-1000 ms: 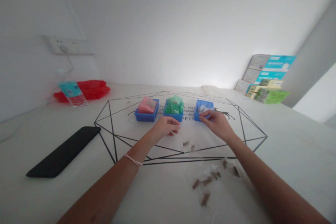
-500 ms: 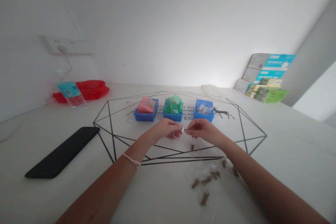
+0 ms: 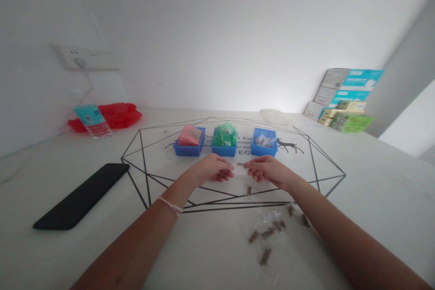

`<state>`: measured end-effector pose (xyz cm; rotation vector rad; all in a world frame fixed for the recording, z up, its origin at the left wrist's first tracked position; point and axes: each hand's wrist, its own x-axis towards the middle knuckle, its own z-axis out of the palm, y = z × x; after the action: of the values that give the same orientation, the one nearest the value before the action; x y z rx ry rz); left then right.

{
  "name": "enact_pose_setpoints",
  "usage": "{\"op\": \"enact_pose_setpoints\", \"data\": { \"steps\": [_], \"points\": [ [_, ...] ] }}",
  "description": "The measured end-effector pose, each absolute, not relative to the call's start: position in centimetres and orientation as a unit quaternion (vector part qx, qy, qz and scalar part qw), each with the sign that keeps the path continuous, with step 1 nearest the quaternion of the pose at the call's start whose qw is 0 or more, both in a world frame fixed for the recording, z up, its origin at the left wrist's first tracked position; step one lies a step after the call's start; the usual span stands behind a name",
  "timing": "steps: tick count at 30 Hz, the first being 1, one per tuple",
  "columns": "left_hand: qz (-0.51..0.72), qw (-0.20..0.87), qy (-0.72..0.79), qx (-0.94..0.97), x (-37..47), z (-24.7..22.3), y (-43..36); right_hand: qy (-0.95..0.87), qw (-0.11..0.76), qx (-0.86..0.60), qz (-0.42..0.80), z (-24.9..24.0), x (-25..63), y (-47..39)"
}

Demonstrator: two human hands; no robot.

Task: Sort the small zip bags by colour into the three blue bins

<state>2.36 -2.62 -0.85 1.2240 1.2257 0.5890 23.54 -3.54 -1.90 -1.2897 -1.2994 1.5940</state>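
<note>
My right hand (image 3: pixel 267 171) pinches a small brown screw-like piece (image 3: pixel 240 164) by its end, held just above the table. My left hand (image 3: pixel 213 170) hovers a short way to its left, fingers curled, and what it holds, if anything, is too small to make out. Behind the hands stand three blue bins: the left bin (image 3: pixel 188 148) with pink packets, the middle bin (image 3: pixel 223 149) with green bags, the right bin (image 3: pixel 263 149) with clear bags. One loose brown piece (image 3: pixel 248 190) lies below my right hand.
Several brown pieces on clear plastic (image 3: pixel 268 235) lie near my right forearm. A black phone (image 3: pixel 81 195) lies at the left, a red bag (image 3: pixel 115 115) and a bottle (image 3: pixel 92 121) by the wall. Stacked boxes (image 3: pixel 343 99) stand at the far right.
My right hand came back from the right blue bin to the middle, met my left hand, and now holds a small brown piece. One piece left the table in front of the bins.
</note>
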Motion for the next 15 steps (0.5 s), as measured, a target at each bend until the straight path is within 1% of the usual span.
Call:
{"op": "enact_pose_setpoints", "data": {
  "steps": [9, 15],
  "points": [
    [0.251, 0.595, 0.546, 0.535, 2.31, -1.4, -2.2, -0.468, 0.35, -0.51, 0.631, -2.04, 23.46, -3.4],
    [0.299, 0.615, 0.522, 0.509, 2.28, -1.29, -2.11, -0.468, 0.412, -0.482, 0.615, -2.16, 23.3, -3.29]
  ]
}}
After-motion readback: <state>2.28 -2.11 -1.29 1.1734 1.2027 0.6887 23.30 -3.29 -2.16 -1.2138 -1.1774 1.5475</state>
